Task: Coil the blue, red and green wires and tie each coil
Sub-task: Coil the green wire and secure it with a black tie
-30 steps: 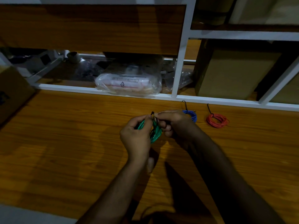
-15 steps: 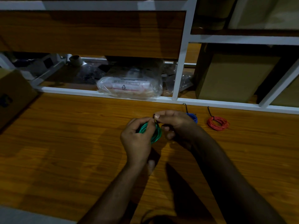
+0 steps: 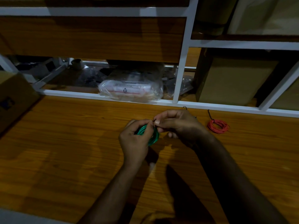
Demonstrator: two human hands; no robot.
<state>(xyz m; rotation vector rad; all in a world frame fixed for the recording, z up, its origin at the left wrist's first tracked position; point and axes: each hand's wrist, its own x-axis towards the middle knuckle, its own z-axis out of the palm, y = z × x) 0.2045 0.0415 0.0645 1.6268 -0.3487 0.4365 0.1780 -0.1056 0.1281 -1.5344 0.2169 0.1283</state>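
Note:
My left hand (image 3: 135, 139) holds a small green wire coil (image 3: 154, 137) just above the wooden table. My right hand (image 3: 177, 125) pinches a thin black tie (image 3: 154, 121) at the top of that coil, thumb and forefinger pressed together. A red wire coil (image 3: 218, 126) with a black tie sticking up lies on the table to the right of my hands. The blue coil is almost fully hidden behind my right hand; only its black tie end (image 3: 185, 108) shows.
A white shelf frame (image 3: 179, 73) runs along the table's back edge. Behind it lie a clear plastic bag (image 3: 131, 89) and brown cardboard boxes (image 3: 233, 80). Another cardboard box (image 3: 14, 97) stands at the table's left edge.
My hands stay together on the green coil and sit slightly lower in view. My right hand now covers the blue coil that showed before.

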